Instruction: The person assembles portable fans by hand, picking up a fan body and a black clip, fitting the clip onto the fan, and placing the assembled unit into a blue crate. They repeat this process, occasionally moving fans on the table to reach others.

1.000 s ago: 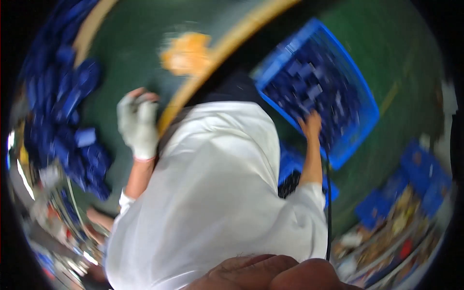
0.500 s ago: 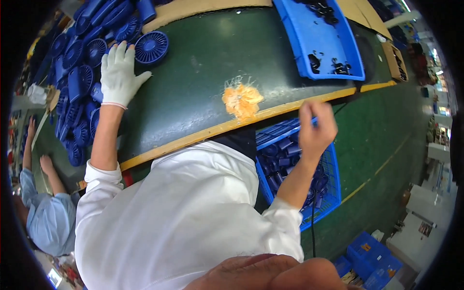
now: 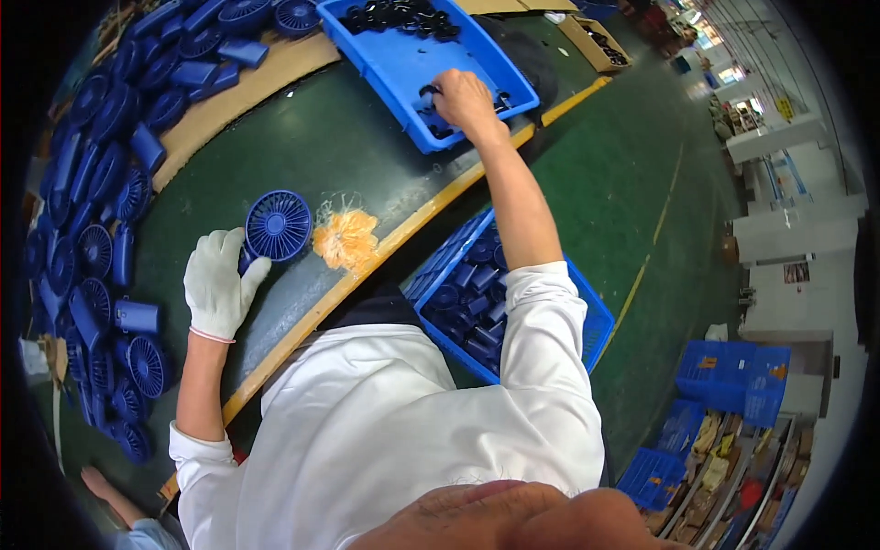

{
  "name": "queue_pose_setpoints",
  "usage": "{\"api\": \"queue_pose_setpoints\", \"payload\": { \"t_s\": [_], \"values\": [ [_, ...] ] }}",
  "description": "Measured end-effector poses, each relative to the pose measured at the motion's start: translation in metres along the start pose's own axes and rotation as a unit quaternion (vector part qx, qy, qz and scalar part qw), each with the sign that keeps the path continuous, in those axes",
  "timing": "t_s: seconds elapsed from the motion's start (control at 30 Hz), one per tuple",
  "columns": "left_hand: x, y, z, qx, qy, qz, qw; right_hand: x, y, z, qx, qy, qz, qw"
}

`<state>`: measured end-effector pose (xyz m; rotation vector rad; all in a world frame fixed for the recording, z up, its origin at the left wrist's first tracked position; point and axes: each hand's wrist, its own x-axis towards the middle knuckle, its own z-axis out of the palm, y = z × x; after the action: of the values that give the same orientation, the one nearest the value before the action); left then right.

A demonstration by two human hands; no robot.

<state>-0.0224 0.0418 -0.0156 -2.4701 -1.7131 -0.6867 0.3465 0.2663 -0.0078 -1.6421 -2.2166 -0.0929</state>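
Observation:
My left hand [image 3: 218, 286], in a white knit glove, grips the handle of a blue handheld fan [image 3: 278, 225]. The fan's round slatted grille points away from the hand, and the glove hides most of the handle. My bare right hand [image 3: 469, 103] reaches into the near end of a blue plastic tray [image 3: 412, 71], fingers pinched on a small black part [image 3: 429, 91]. More black parts [image 3: 403, 18] are heaped at the tray's far end, and a few lie around my fingers. Their exact kind is too small to tell.
Many blue fan pieces [image 3: 96, 247] are piled along the left and far left. Brown cardboard [image 3: 243, 92] borders the pile. A frayed orange-yellow patch [image 3: 346, 240] marks the bench near its wooden edge [image 3: 312, 321]. Below stands a blue crate [image 3: 458, 316] of fan pieces.
My left hand has drawn a fan from the pile toward the orange patch. My right hand has moved from beside the bench edge into the tray. The view has turned.

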Motion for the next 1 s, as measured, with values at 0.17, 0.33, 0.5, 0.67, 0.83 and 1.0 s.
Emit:
{"api": "queue_pose_setpoints", "payload": {
  "t_s": [0.17, 0.33, 0.5, 0.67, 0.83, 1.0],
  "values": [
    [0.007, 0.013, 0.000, -0.015, 0.025, 0.014, 0.999, -0.019, -0.041, -0.024, 0.330, 0.148, 0.090, 0.928],
    [0.006, 0.030, 0.005, 0.038, 0.036, 0.009, 0.999, -0.089, -0.140, -0.010, 0.491, 0.245, 0.004, 0.836],
    [0.004, 0.026, 0.006, 0.107, -0.070, -0.041, 0.991, -0.155, -0.232, -0.007, 0.581, 0.250, -0.021, 0.774],
    [-0.003, 0.014, 0.016, 0.008, -0.026, -0.032, 0.999, -0.173, -0.241, -0.006, 0.578, 0.245, -0.021, 0.778],
    [-0.014, 0.005, 0.006, -0.409, 0.065, -0.348, 0.841, -0.168, -0.242, 0.006, 0.500, 0.277, -0.015, 0.820],
    [-0.048, -0.034, 0.004, -0.851, -0.024, -0.271, 0.450, -0.153, -0.249, 0.012, 0.402, 0.333, -0.057, 0.851]
  ]
}}
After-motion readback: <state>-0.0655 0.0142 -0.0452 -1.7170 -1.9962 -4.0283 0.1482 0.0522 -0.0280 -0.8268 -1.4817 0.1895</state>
